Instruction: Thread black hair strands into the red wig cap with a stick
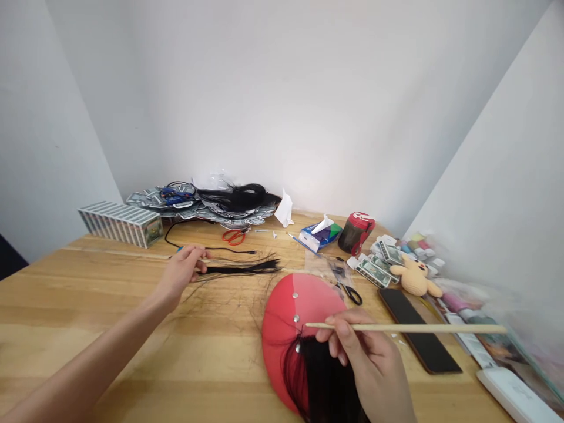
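Observation:
My left hand is closed around the near end of a bundle of black hair, which lies along the table pointing right, with loose strands spread about it. Between the thumb and fingers of my right hand is a thin pale wooden stick, held level, its left tip above a red dome. Silver round-headed pins run in a line down this dome. A thick lock of black hair hangs over its near side, under my right hand. A small dark knot stands near the stick's tip.
Across the back are a playing-card tray with more hair, a box-shaped card stack, red-handled scissors, a tissue pack and a dark canister. To the right lie black scissors, a phone and a plush toy.

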The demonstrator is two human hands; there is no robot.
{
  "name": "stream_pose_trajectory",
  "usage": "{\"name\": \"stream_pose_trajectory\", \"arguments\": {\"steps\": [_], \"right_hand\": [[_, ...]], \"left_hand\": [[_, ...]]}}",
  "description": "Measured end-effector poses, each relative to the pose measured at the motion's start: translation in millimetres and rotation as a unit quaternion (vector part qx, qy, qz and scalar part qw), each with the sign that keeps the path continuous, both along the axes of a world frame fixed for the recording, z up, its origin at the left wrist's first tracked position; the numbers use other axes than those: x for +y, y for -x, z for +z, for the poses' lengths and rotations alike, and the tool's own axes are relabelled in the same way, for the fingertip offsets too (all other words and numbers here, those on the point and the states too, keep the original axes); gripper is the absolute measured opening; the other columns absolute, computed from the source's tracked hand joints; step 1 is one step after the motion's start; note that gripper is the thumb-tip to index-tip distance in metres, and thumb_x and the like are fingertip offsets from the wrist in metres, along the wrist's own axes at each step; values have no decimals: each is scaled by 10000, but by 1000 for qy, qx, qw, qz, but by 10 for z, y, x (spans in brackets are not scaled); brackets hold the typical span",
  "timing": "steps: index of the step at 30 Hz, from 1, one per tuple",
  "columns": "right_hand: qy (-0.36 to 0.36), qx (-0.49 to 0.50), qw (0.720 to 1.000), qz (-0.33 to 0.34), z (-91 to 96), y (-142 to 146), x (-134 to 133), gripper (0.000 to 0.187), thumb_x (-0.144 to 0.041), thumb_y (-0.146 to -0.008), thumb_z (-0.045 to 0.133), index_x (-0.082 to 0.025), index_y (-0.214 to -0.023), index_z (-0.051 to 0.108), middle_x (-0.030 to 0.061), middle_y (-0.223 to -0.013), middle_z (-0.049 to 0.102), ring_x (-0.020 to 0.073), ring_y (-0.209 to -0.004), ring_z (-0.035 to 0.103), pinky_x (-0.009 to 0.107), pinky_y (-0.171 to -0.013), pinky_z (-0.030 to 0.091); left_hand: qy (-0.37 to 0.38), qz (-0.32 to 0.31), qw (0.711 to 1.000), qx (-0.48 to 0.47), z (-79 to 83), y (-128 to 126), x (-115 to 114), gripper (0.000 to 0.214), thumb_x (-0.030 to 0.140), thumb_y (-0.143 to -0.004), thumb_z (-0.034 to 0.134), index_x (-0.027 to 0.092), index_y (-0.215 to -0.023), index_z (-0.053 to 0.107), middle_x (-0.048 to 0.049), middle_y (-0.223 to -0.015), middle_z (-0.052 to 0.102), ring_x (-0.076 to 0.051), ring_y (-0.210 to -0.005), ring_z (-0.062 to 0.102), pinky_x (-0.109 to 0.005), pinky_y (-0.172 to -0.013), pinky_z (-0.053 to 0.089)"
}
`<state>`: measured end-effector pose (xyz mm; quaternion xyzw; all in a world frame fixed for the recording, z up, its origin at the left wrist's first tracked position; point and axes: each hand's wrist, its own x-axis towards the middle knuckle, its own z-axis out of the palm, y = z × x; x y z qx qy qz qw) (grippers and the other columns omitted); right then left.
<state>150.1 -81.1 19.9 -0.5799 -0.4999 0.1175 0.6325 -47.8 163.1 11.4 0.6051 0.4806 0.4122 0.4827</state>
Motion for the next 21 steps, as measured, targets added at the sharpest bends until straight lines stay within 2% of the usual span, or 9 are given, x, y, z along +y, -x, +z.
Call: {"name": "stream_pose_trajectory", "arguments": {"steps": [4,8,10,12,15,18,21], "right_hand": [[-6,-14,1000,5,8,10,7,283,-329,-964,572,-205,-749,708,15,-648,698,86,-485,589,130,-447,472],[13,-13,1000,1,-9,5,-11,318,-353,-973,550,-200,-726,678,8,-618,661,96,-479,576,153,-445,459],[25,-35,999,-1,-7,10,-22,325,-353,-967,557,-197,-707,672,3,-606,647,97,-485,577,157,-455,454],[34,-67,997,-5,0,17,-29,326,-342,-962,564,-196,-693,675,-6,-592,633,96,-497,581,157,-487,460],[37,-98,994,-13,12,21,-29,322,-328,-965,555,-200,-693,671,-17,-590,627,99,-529,602,156,-540,473],[38,-116,992,-14,27,22,-23,323,-308,-972,537,-204,-693,663,-24,-595,628,98,-537,610,149,-544,471],[25,-142,989,-21,35,30,-19,302,-269,-961,545,-211,-690,665,-35,-591,623,88,-521,600,135,-537,467]], "left_hand": [[-52,-101,993,-37,52,-163,-355,342,515,-836,555,193,-727,587,-12,-762,638,-137,-594,558,-204,-421,379],[-87,-208,973,-37,117,-241,-795,342,480,-912,505,206,-747,626,-20,-764,680,-153,-631,603,-211,-456,443],[-126,-259,958,-13,147,-229,-980,313,414,-963,470,218,-827,673,-20,-819,724,-163,-720,664,-214,-531,496],[-226,-304,924,40,165,-207,-1121,263,310,-1001,432,242,-982,685,-6,-923,759,-158,-829,711,-222,-670,546],[-387,-334,853,103,154,-195,-1245,252,202,-1013,402,241,-1133,621,-6,-1076,767,-155,-926,742,-237,-819,571],[-481,-326,802,134,101,-213,-1295,245,186,-1032,353,202,-1153,565,-50,-1142,758,-167,-919,761,-256,-819,603],[-526,-313,777,149,35,-228,-1319,261,186,-1047,305,175,-1171,534,-83,-1143,758,-170,-883,772,-258,-771,624]]}}
